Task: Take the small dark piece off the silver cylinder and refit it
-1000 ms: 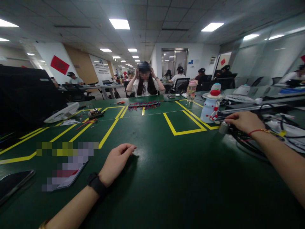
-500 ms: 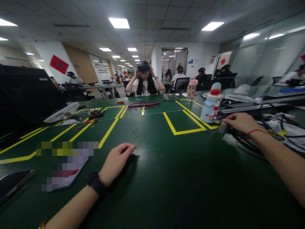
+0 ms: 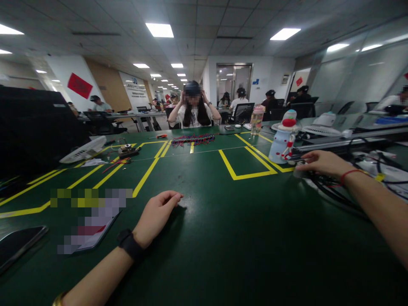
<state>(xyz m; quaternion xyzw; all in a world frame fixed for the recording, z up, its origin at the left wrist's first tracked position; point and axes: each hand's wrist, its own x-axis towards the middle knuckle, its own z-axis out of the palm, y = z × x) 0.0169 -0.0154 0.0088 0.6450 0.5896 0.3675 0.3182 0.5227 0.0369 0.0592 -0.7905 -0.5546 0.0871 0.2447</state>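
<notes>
My left hand [image 3: 159, 214] rests on the green table [image 3: 229, 238], its thumb and fingers drawn together with nothing visible in them. A black band circles that wrist. Over at the right, my right hand [image 3: 323, 162] is beside a small grey, roll-like object [image 3: 298, 172] on the table. Its thumb and forefinger are parted at the object's top; whether they touch it I cannot tell. Just left of these fingers stands a light blue bottle [image 3: 279, 146] with a red and white figure on it. Black cables [image 3: 328, 191] lie under the right hand.
A phone [image 3: 22, 244] and a blurred flat item [image 3: 98, 229] lie at left. Yellow tape [image 3: 255, 175] marks the tabletop. Red and blue wires [image 3: 193, 139], a pink-lidded bottle [image 3: 256, 121] and a white fan [image 3: 321, 125] are farther back. A person [image 3: 194, 112] sits opposite.
The fingers of my right hand have parted at the grey object, and that hand has turned slightly. My left hand has stayed in place.
</notes>
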